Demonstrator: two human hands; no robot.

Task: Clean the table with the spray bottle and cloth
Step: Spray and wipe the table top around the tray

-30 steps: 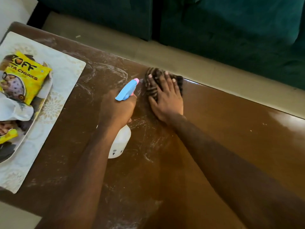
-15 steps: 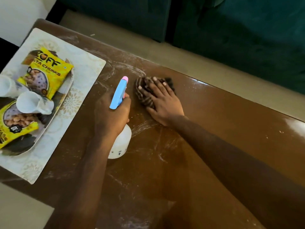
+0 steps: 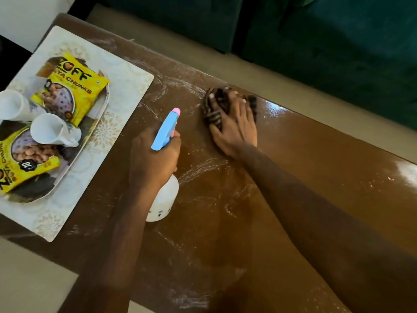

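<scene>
Sliding a little away from the nozzle since half a second ago, the cloth now has a gap of smeared wood beside it. At the left a placemat [image 3: 126, 71] carries a tray [image 3: 102, 110] of yellow snack packets [image 3: 74, 86] and white cups [image 3: 48, 129]. The left hand [image 3: 153, 163] curls round the neck of the spray bottle [image 3: 163, 199], nozzle aimed at the far edge. The right hand [image 3: 234, 132] presses its spread fingers flat on the striped cloth [image 3: 214, 114] near the far edge of the table [image 3: 316, 166]. Wiping seems under way; next, the white streaks [image 3: 203, 166] nearer the person likely need broad passes.
</scene>
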